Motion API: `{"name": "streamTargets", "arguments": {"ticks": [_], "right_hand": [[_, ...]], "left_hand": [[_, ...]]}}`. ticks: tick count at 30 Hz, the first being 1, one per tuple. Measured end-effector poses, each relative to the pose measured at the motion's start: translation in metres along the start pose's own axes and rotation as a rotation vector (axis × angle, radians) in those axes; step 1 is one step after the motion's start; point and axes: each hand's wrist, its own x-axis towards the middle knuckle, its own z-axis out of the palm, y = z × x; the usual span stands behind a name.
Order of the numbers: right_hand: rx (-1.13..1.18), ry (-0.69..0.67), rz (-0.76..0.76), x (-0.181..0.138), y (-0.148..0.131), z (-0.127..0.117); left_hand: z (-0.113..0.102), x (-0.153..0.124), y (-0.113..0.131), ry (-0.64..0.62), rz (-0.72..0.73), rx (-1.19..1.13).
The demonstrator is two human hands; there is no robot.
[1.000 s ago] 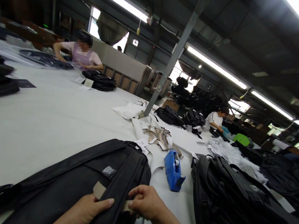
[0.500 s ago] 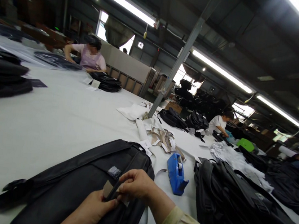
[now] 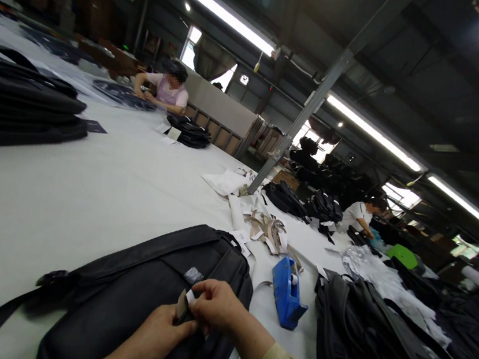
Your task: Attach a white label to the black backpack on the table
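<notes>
My hands, head view: two, close together; the left hand (image 3: 162, 330) is below the right hand (image 3: 216, 305).
Left grip: thumb and fingers are closed around one tan strip (image 3: 181, 307), whose end stands up from them.
Right grip: the fingertips pinch one small white tab (image 3: 189, 296), just beside the tan strip.
Backpack: one black backpack (image 3: 120, 299), lying flat under both hands, on the white table (image 3: 141, 196).
Buckle: one black buckle (image 3: 52, 279) is seen, to the left of my hands.
Tape dispenser: one, the blue dispenser (image 3: 287, 296), near my right hand, on its right side.
Loose strips: one heap of tan strips (image 3: 266, 226), beyond my hands; I cannot count its pieces.
Bag piles: one black pile (image 3: 368, 341) right of my hands, one black stack (image 3: 17, 105) far to their left.
Co-workers: two persons, both well beyond my hands.
</notes>
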Motion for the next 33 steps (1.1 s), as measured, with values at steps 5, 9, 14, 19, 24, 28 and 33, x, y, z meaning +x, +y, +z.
{"name": "streamTargets", "arguments": {"ticks": [5, 9, 14, 19, 24, 28, 33], "right_hand": [[-0.127, 0.049, -0.016, 0.002, -0.006, 0.0], [-0.054, 0.014, -0.08, 0.006, -0.003, 0.001], [-0.049, 0.061, -0.032, 0.009, 0.0, 0.004], [-0.363, -0.031, -0.177, 0.0, -0.013, -0.008], [-1.073, -0.066, -0.759, -0.007, -0.046, -0.016], [-1.418, -0.29, -1.051, 0.0, -0.055, -0.007], [-1.363, -0.18, -1.163, 0.012, -0.019, -0.011]], "left_hand": [[-0.004, -0.001, -0.003, -0.008, 0.014, 0.004], [-0.003, -0.003, 0.005, -0.021, 0.036, 0.006], [0.0, -0.001, 0.003, -0.012, 0.047, -0.009], [-0.002, 0.002, -0.005, -0.016, 0.044, -0.054], [-0.005, 0.007, -0.012, 0.018, 0.057, 0.046], [-0.006, 0.009, -0.02, 0.07, 0.079, 0.109], [-0.005, 0.005, -0.016, 0.069, 0.094, 0.097]]}}
